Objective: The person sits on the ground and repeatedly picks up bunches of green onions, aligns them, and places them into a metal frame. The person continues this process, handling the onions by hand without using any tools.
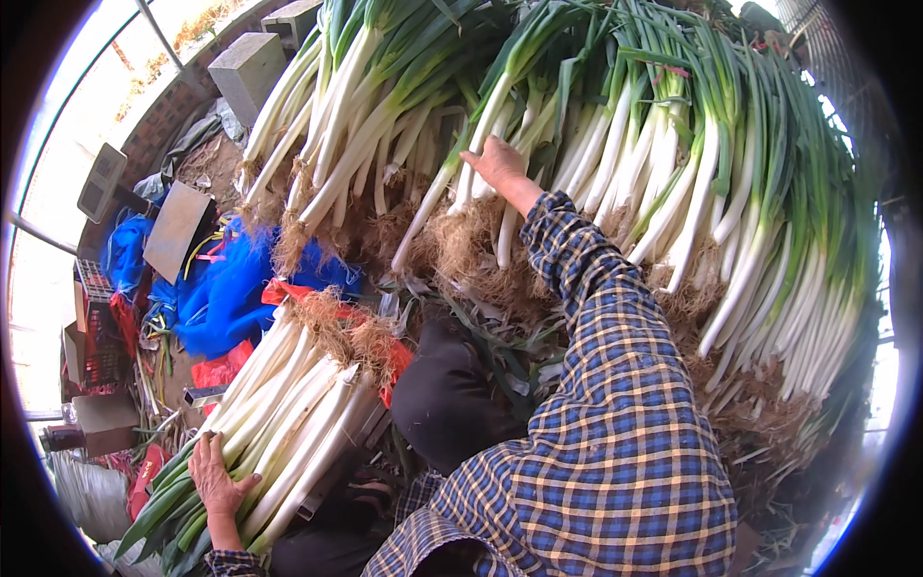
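My left hand lies over a bundle of long green onions, thumb spread, fingers curled over the side near the green leaves. The bundle's roots point up and away, above a red plastic strip. At the heaped onions, my right hand is closed around a few white stalks, its thumb pointing left; the undersides of the fingers are hidden. Beneath this hand hang matted, soil-brown roots. One onion slants down to the left of the hand.
A long heap of onions curves along the right. Blue netting lies on the left, beside a tilted flat board. Farther out are a concrete block, a scale-like display and a dark plastic crate. My knee separates bundle and heap.
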### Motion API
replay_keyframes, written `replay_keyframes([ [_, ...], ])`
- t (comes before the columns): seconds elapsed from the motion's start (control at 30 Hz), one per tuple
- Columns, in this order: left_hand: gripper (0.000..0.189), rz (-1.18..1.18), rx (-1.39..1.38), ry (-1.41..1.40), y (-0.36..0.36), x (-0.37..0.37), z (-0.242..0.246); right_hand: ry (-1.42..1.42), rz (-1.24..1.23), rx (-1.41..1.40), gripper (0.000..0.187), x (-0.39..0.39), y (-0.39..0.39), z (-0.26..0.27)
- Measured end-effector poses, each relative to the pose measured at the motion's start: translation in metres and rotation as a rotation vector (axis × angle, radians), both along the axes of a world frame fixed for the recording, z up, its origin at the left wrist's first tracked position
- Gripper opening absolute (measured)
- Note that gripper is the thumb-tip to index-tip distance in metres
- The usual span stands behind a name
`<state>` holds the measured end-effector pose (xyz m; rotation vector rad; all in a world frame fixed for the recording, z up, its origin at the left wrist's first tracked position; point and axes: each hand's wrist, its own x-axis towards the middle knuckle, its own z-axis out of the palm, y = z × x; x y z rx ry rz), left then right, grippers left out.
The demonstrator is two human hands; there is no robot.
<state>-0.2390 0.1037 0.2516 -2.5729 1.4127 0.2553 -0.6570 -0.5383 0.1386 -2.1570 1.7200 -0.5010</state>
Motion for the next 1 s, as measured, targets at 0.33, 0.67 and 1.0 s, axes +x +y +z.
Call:
replay_keyframes([
  [0.33,0.115,0.001,-0.013,-0.004,0.002,0.003,-0.005,-0.003,-0.547,-0.237,0.064,-0.131,-0.018,-0.013],
  [0.67,0.115,0.015,-0.007,0.012,-0.001,0.002,-0.002,-0.662,-0.762,0.085,0.066,-0.087,-0.011,-0.017],
  [1.0,0.113,0.007,-0.012,0.007,0.0,0.007,-0.005,-0.786,-0.651,0.138,0.056,-0.072,-0.014,-0.034],
])
